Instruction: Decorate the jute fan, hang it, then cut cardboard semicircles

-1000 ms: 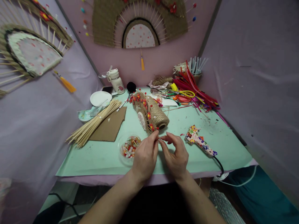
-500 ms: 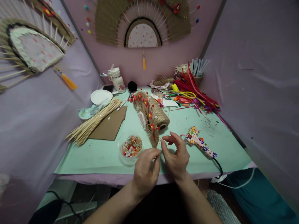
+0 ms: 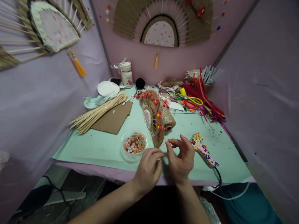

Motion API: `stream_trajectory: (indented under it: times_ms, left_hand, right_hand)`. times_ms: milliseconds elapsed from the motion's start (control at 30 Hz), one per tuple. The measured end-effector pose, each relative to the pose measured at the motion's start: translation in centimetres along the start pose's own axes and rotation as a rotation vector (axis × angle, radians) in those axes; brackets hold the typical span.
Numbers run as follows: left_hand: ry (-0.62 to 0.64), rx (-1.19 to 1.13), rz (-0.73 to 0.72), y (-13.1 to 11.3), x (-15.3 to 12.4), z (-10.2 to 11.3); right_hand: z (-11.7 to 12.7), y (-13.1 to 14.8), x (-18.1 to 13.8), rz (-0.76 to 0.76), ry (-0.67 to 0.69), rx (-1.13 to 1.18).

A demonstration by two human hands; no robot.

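Note:
A half-round jute fan [image 3: 154,117] with red and yellow flowers stands on edge on the mint table [image 3: 93,146], leaning on a jute twine spool [image 3: 168,119]. My right hand [image 3: 181,158] pinches the tip of a thin stick at the fan's near end, thumb and forefinger closed, other fingers spread. My left hand [image 3: 148,168] sits just left of it, fingers curled with fingertips together near the fan's lower edge; what it holds is too small to see. A clear dish of mixed beads [image 3: 135,143] lies left of my hands.
A patterned glue gun [image 3: 203,150] with black cord lies to the right. Bamboo skewers [image 3: 98,112] and brown cardboard [image 3: 114,117] lie at left. Scissors [image 3: 191,101], red pipe cleaners [image 3: 205,99], a white plate [image 3: 108,88] and a bottle [image 3: 126,74] crowd the back. Finished fans hang on the walls.
My left hand dropped from the fan's tip toward the table's front edge and curled. My right hand stayed at the stick tip. The view shifted left, so everything sits further right.

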State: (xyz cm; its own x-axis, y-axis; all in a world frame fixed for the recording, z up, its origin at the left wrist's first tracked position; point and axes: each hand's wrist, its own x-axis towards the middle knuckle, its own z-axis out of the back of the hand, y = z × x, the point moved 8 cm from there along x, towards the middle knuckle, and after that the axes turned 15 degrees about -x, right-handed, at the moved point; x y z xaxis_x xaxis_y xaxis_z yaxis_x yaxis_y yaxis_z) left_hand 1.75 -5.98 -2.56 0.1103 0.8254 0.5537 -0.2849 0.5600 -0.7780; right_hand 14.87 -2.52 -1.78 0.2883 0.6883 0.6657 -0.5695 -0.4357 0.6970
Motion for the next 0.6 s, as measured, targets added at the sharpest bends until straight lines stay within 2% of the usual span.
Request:
stream_trajectory:
  times_ms: [333,600]
  left_hand:
    - [0.016,0.011,-0.004,0.48,-0.48,-0.02]
    - [0.046,0.069,0.012,0.67,-0.64,-0.32]
  right_hand:
    - [0.12,0.49,0.29,-0.004,-0.031,0.075]
    - [0.11,0.20,-0.10,0.032,-0.048,0.034]
